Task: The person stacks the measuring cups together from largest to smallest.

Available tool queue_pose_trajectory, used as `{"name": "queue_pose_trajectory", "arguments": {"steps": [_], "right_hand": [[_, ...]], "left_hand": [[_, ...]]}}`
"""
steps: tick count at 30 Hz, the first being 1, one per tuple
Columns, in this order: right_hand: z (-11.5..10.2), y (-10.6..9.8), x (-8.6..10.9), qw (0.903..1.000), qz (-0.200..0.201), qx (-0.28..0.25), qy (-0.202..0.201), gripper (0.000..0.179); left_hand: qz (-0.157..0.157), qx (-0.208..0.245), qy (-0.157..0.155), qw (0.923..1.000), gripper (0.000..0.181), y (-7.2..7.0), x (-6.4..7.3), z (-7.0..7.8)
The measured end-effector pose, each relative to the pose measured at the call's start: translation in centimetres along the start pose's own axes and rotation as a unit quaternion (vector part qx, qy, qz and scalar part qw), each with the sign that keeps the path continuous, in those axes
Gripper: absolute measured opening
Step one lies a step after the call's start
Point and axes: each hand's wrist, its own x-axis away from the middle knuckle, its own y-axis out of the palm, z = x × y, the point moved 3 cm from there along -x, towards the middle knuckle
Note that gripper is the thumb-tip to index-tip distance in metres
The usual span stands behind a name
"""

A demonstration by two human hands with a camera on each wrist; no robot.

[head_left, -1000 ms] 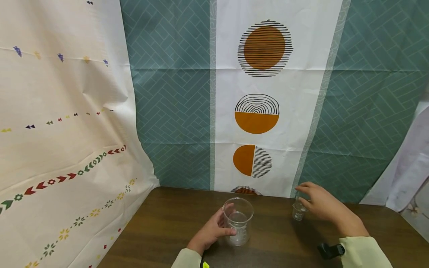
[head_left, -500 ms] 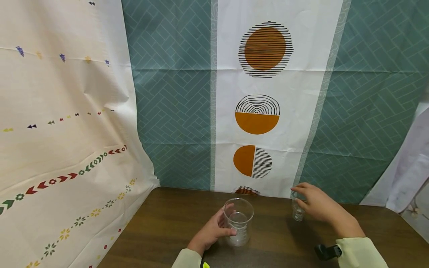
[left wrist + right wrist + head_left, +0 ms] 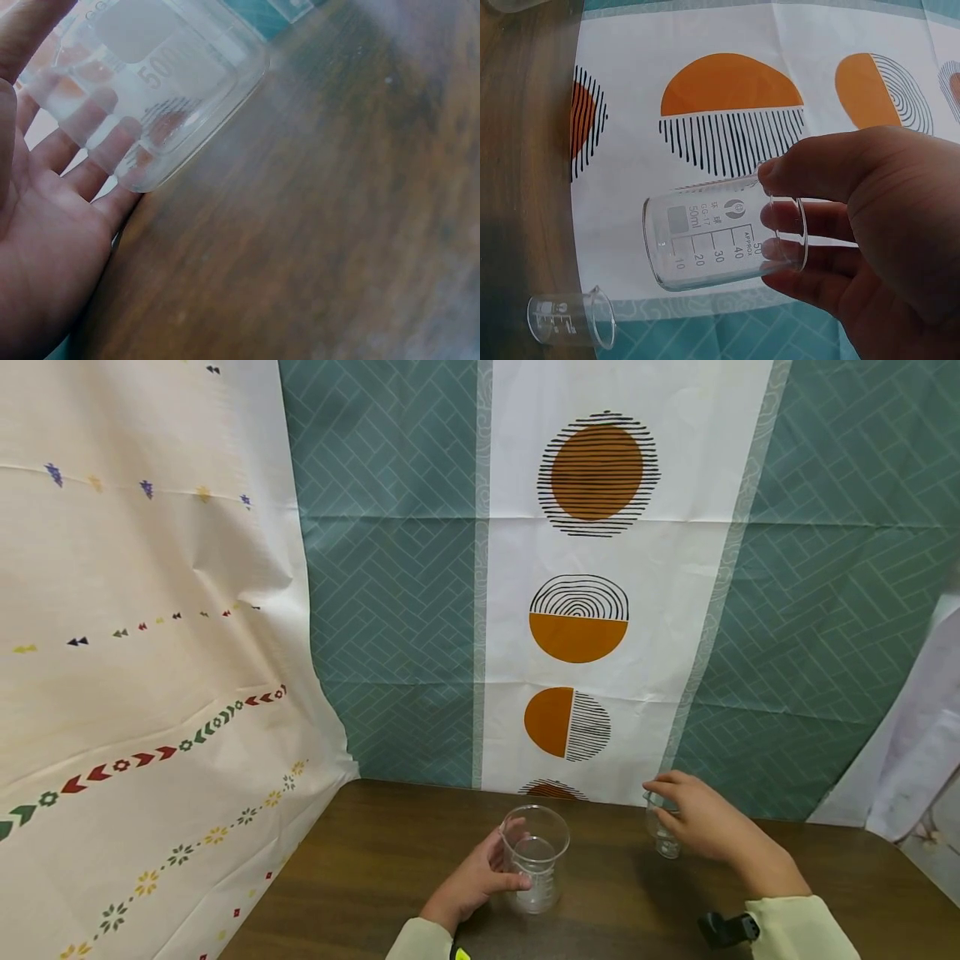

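My left hand (image 3: 480,878) holds a large clear glass beaker (image 3: 543,885) upright on the table, thumb at the near side and fingers round the far side. In the left wrist view this beaker (image 3: 176,71) carries a 500 marking, with the fingers visible through the glass. At the right, my right hand (image 3: 708,818) pinches a 50 ml beaker (image 3: 720,234) near its rim, thumb on one side and several fingers on the other. That beaker hangs above the table. A smaller beaker (image 3: 559,319) stands on the table, partly overlapped by the held one in the head view.
The brown wooden table (image 3: 390,827) ends at a hanging green and white cloth (image 3: 390,610) with orange circles. A cream patterned cloth (image 3: 187,693) hangs along the left side. A black wrist device (image 3: 727,930) sits at the right sleeve.
My right hand has moved slightly left with the 50 ml beaker in its fingers. The left hand and the large beaker have stayed in place.
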Motion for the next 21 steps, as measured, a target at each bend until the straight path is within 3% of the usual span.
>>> {"name": "queue_pose_trajectory", "arguments": {"steps": [8, 21], "right_hand": [[-0.9, 0.0, -0.1, 0.9998, -0.017, -0.005, 0.008, 0.037], [-1.8, -0.2, -0.4, 0.9999, -0.002, 0.008, -0.011, 0.035]], "left_hand": [[0.002, -0.002, -0.003, 1.0, 0.081, 0.0, 0.1, 0.0], [0.003, 0.004, -0.007, 1.0, 0.081, 0.1, 0.2, 0.3]]}}
